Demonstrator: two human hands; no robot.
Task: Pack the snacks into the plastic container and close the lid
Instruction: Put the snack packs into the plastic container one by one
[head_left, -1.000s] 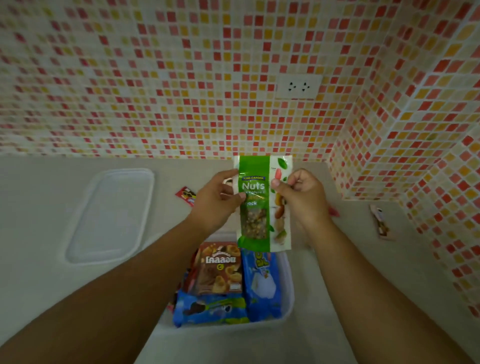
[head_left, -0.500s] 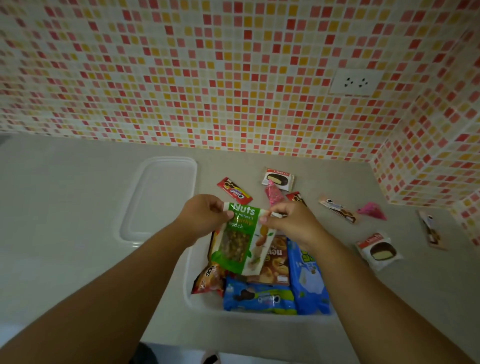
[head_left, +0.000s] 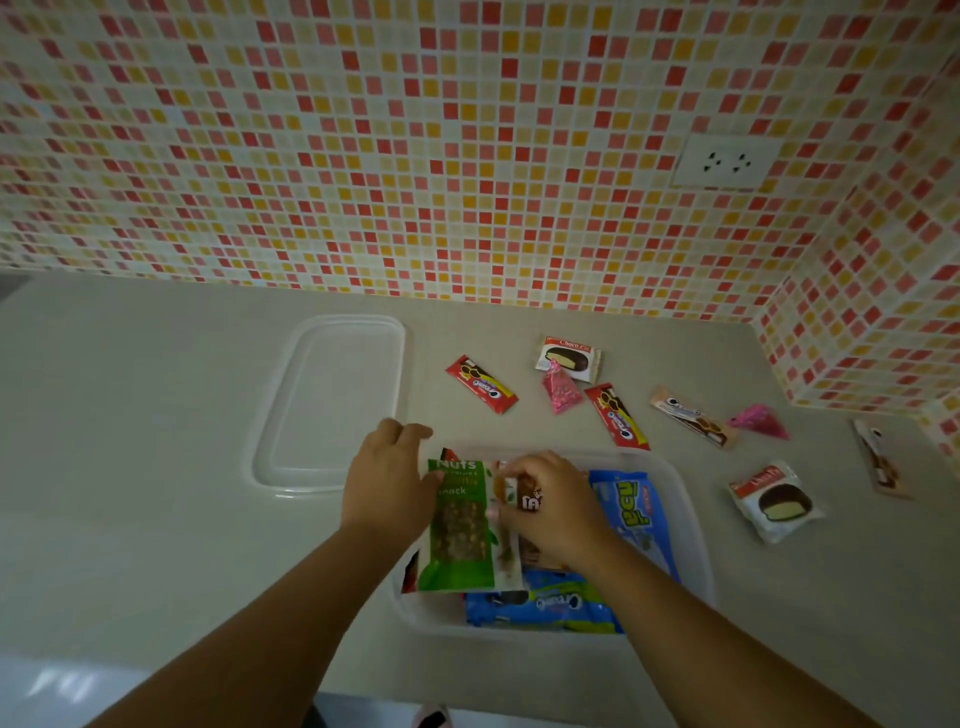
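Observation:
A clear plastic container (head_left: 691, 525) sits on the counter in front of me, holding several snack packs. The green nuts pack (head_left: 460, 525) lies on its left side, over a brown pack and above a blue Oreo pack (head_left: 540, 605). A blue pack (head_left: 631, 512) fills the right side. My left hand (head_left: 387, 483) holds the nuts pack's top left edge. My right hand (head_left: 553, 506) holds its right edge, fingers curled over it. The clear lid (head_left: 332, 402) lies flat to the left of the container.
Loose snacks lie on the counter behind and right of the container: two red Oreo sticks (head_left: 480, 384) (head_left: 617, 415), two Choco Pie packs (head_left: 569, 357) (head_left: 776, 501), two pink cones (head_left: 560, 388) (head_left: 759, 421), and two beige bars (head_left: 693, 417) (head_left: 878, 457). Tiled walls close the back and right.
Both hands have lowered the nuts pack from the air down into the left side of the container. My view has tilted so the loose snacks behind the container show.

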